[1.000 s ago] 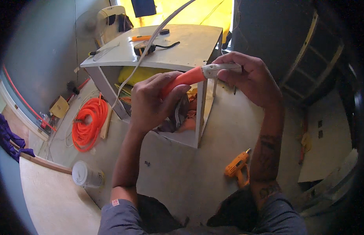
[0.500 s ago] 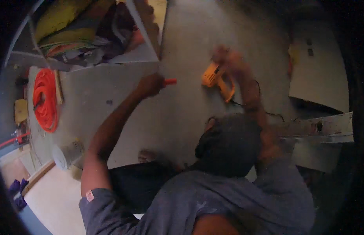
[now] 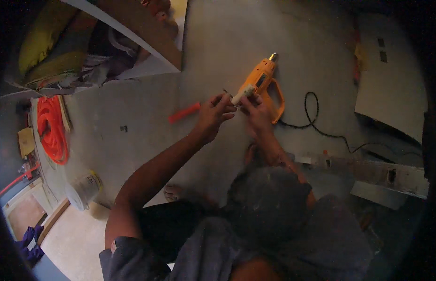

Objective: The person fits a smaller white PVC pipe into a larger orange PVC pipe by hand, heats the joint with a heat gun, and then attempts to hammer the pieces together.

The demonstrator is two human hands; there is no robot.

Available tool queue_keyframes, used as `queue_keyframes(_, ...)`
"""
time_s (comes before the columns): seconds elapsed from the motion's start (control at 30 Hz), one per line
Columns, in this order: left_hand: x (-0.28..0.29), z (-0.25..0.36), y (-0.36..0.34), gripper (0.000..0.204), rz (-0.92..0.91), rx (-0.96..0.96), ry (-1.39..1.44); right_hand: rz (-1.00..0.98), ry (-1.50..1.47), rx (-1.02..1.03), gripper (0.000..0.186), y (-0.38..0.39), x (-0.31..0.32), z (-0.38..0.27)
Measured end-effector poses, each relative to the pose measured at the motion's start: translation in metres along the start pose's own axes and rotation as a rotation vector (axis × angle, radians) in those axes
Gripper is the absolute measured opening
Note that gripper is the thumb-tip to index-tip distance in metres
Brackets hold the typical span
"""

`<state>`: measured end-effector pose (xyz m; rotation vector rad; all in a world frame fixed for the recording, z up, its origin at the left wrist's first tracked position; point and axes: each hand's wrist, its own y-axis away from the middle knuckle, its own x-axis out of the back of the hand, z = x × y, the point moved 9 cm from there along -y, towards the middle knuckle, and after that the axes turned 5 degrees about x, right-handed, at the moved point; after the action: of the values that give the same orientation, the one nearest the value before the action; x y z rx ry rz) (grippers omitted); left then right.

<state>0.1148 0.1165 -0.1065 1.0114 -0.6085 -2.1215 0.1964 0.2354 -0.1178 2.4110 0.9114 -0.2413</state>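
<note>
My right hand point(image 3: 259, 114) grips a short pale cylinder point(image 3: 242, 95), off-white with darker marks, between thumb and fingers. At its near end my left hand point(image 3: 217, 114) is closed in a pinch, a small dark sliver showing at the fingertips; what it holds is too small to make out. Beside the left wrist lies a red tube point(image 3: 184, 113), partly behind the hand. Just beyond my hands an orange heat gun point(image 3: 260, 75) rests on the floor, nozzle pointing away and loop handle to the right.
From the heat gun a black cord point(image 3: 316, 119) curls right. A coiled orange hose point(image 3: 52, 131) and a white bucket point(image 3: 83, 189) are on the left. A frame with folded cloths point(image 3: 63, 61) stands upper left. Pale panels point(image 3: 391, 79) edge the right side.
My right hand has let go of the heat gun and now holds the pale cylinder. The red tube has left my left hand and lies beside it. Both hands have come together.
</note>
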Motion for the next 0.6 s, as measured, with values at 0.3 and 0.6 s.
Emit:
queue_keyframes(0.3,0.048,0.010,-0.050,0.030,0.241,-0.162,-0.413,0.185,1.397,0.443,0.051,-0.019,0.064,-0.035)
queue_keyframes(0.6,0.029,0.034,-0.044,0.016,0.589,-0.823,-1.155,0.013,1.557,0.362,0.060,-0.022,0.046,-0.063)
